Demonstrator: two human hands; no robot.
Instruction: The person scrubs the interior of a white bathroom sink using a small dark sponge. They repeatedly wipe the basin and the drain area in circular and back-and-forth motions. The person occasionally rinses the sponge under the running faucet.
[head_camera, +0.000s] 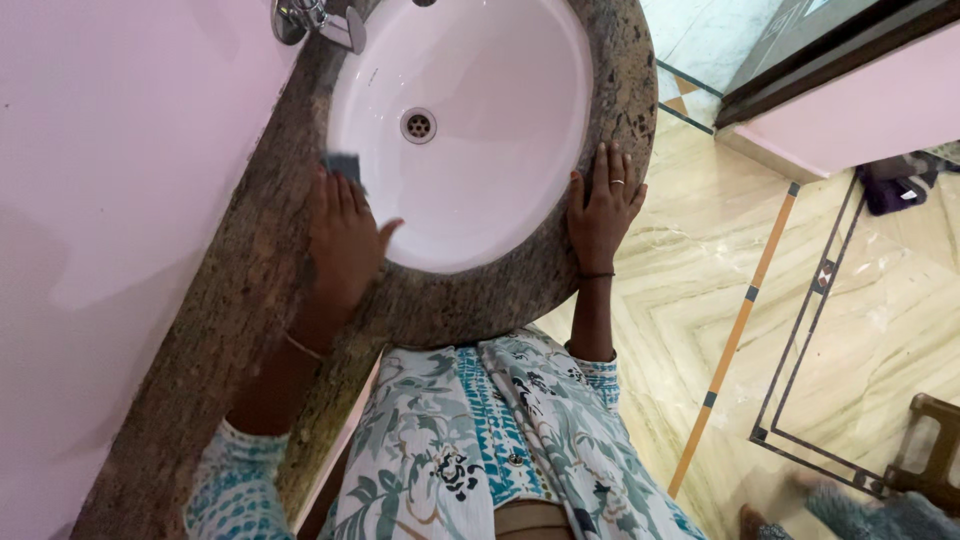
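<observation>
A small dark scrubbing pad (343, 166) is pressed under the fingertips of the left hand (345, 240), at the left rim of the white oval basin (500, 130). The pad lies just beyond the fingertips, on the side away from the body, where the white rim meets the speckled stone counter (250, 290). Only its far end is seen; the rest is covered by the fingers. Its long axis cannot be told for certain, because so little of it shows.

The fingers of the left hand are held close together and laid flat on the pad, while the thumb is spread out to the side, over the inner slope of the basin. The pad is pushed down more than it is pinched.

The right hand (603, 205) is placed flat on the counter at the opposite side of the basin, with the fingers slightly spread and nothing held. A ring and a thin bracelet are seen on it. It is well apart from the pad, so the left hand is clearly the nearer one.

The drain (419, 125) is between the two hands, and the chrome tap (315, 20) stands beyond the pad, near the pink wall (120, 150).
</observation>
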